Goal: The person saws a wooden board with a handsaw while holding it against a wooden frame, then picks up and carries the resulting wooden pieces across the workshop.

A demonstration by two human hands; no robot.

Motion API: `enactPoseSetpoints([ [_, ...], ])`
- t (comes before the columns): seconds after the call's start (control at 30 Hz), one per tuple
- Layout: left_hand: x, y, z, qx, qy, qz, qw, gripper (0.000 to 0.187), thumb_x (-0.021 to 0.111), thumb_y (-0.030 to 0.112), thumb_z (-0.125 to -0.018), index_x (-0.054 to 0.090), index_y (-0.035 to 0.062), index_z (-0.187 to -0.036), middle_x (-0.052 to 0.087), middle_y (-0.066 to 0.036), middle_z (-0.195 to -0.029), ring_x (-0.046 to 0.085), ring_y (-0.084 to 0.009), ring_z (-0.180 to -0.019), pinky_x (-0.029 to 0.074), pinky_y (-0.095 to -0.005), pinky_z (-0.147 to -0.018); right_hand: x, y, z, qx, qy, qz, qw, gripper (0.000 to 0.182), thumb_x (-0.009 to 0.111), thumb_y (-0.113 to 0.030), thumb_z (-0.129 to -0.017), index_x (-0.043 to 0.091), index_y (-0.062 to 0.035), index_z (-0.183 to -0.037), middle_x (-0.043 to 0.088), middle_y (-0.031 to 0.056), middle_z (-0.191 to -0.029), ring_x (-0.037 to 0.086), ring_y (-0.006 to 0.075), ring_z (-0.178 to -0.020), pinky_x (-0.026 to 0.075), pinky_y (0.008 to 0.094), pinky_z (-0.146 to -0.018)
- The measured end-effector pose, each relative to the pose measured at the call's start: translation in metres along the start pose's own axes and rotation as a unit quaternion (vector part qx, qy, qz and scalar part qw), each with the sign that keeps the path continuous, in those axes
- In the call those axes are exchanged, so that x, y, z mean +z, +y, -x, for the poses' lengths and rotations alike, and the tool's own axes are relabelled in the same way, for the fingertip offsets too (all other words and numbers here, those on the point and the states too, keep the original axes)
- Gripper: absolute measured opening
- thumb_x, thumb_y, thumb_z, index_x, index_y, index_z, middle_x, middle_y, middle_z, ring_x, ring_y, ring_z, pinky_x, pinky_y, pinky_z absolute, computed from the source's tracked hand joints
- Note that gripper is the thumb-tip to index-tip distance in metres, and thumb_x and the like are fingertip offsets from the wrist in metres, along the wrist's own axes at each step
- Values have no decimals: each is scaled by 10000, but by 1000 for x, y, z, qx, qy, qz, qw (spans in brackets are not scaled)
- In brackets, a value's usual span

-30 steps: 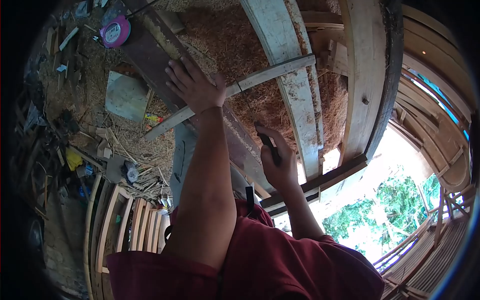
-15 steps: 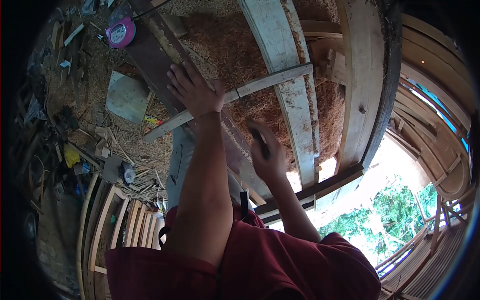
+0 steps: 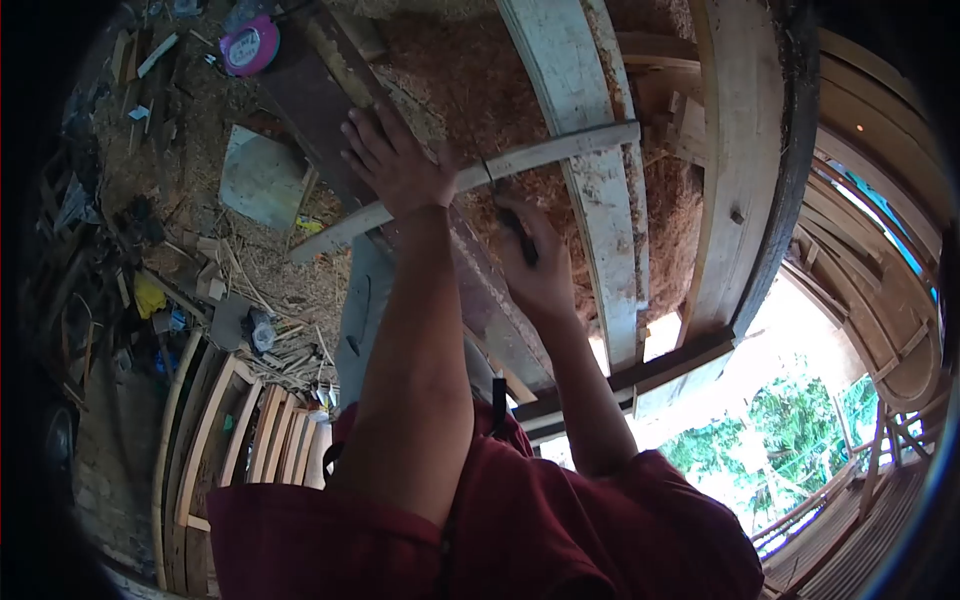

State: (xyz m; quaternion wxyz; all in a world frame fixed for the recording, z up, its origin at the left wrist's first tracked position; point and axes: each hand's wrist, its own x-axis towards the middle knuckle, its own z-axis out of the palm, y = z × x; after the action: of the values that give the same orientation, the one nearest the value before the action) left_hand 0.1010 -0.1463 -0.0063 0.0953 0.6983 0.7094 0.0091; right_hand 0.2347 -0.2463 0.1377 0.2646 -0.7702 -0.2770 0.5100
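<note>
A narrow wooden strip [image 3: 545,155] lies across a dark brown board [image 3: 320,130] and a pale plank [image 3: 590,200]. My left hand [image 3: 400,170] rests flat on the board and the strip, fingers stretched out, its heel over the strip. To the right, my right hand [image 3: 540,265] is closed around the dark handle of a saw [image 3: 520,238]. The saw's thin blade, seen nearly edge-on, runs up from the hand and crosses the strip just right of my left hand.
A pink tape measure [image 3: 248,47] sits at the board's far end. Wood shavings [image 3: 470,70] cover the ground below. A pale scrap panel [image 3: 260,178] lies at left, near offcuts. Curved timbers [image 3: 740,170] rise at right; slatted wooden frames [image 3: 225,430] stand lower left.
My right hand has moved up toward the strip with the saw. The left hand stays flat in place, while the whole view has shifted slightly.
</note>
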Motion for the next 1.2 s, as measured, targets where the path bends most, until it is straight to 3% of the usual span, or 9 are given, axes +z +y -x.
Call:
enactPoseSetpoints([
  [0.2,1,0,5,-2,1,11,1000,947,662,343,-861,275,63,-1678,224,-279,-1718,185,-502,-1616,193,-666,-1295,-35,-7,78,26,-6,0,1000,412,595,-63,-972,662,-83,-1378,775,172,-1122,739,218,-781,572,334,-730],
  [0.27,-1,1,4,-11,-11,3,1000,962,671,352,-853,273,63,-1679,216,-276,-1721,183,-497,-1618,187,-658,-1300,-27,0,62,-23,5,-7,1000,406,594,-58,-976,665,-80,-1375,773,172,-1130,753,214,-844,579,335,-760],
  [0.43,-2,0,4,-22,-37,0,999,951,635,404,-863,290,53,-1676,176,-280,-1737,133,-485,-1632,148,-653,-1312,-8,-9,18,10,-13,26,1000,411,569,-26,-980,657,-63,-1380,754,178,-1257,755,216,-1056,574,352,-860],
  [0.57,-2,0,3,-21,-31,4,999,943,636,397,-859,300,64,-1675,176,-276,-1739,132,-474,-1635,145,-645,-1317,-35,-23,75,105,-30,-20,994,396,566,-60,-991,652,-62,-1377,745,187,-1270,756,270,-1098,577,391,-903],
  [0.63,-2,-1,3,-21,-31,-5,999,941,637,393,-860,298,70,-1676,177,-268,-1741,135,-464,-1637,147,-640,-1319,-33,-15,74,21,-3,-31,999,391,568,-69,-992,654,-70,-1374,740,187,-1304,758,277,-1105,582,403,-906],
  [0.83,0,1,-1,-29,-29,9,999,928,633,380,-863,301,76,-1675,168,-245,-1751,136,-443,-1642,147,-629,-1325,-4,2,14,2,-25,18,1000,439,544,17,-979,652,-95,-1389,702,172,-1427,751,216,-1111,590,372,-880],
  [0.97,-5,2,3,-42,-55,0,998,914,633,373,-868,313,76,-1670,162,-239,-1752,131,-434,-1645,150,-621,-1328,-34,-11,75,43,-39,-22,998,451,526,37,-987,605,-43,-1424,701,193,-1408,722,242,-1235,583,342,-914],
  [1.1,-5,1,3,-38,-45,6,998,903,634,370,-867,332,66,-1662,180,-244,-1746,141,-433,-1644,154,-623,-1327,-17,-6,35,-18,-41,-7,999,433,516,47,-989,608,-9,-1408,687,199,-1412,677,288,-1320,558,366,-1042],
  [1.2,-5,3,4,-37,-35,11,999,894,631,371,-868,344,59,-1655,191,-248,-1742,147,-435,-1642,153,-628,-1325,-2,-7,0,39,-52,32,997,432,516,41,-993,611,-14,-1411,689,195,-1396,686,300,-1302,546,375,-1075],
])
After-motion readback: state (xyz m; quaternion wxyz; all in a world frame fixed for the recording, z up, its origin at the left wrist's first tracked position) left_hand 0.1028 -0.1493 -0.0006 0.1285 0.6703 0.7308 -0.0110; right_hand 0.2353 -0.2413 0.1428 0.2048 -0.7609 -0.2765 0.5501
